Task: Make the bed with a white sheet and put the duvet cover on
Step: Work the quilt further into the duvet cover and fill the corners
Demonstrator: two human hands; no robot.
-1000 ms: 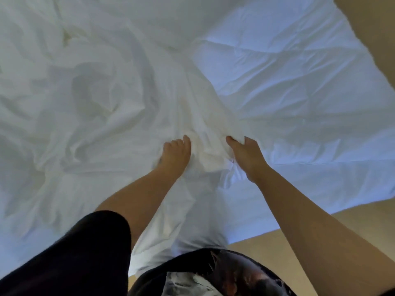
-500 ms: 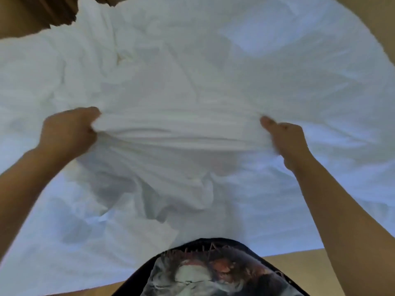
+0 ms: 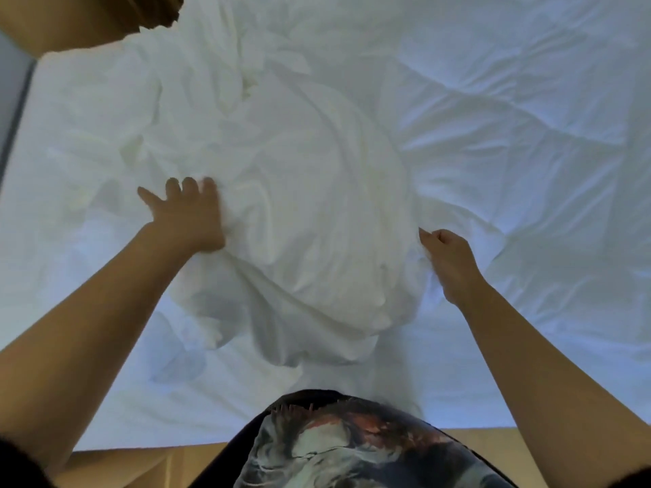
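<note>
The sheet [image 3: 317, 213] lies bunched in a heap in the middle of the bed [image 3: 105, 399], with the flatter quilted duvet [image 3: 510, 100] spreading to its right. The left grip [image 3: 183, 213] is spread, its fingers straight, pressing the heap's left side. The right grip [image 3: 449, 257] is curled, pinching cloth at the heap's right edge. A printed shirt [image 3: 334, 445] hides part of the bed's near edge, and tan floor [image 3: 141, 466] shows beside it.

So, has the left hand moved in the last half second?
Yes. Against the bed's near edge, the left hand has shifted right, toward the middle, and now presses flat on the cover.
</note>
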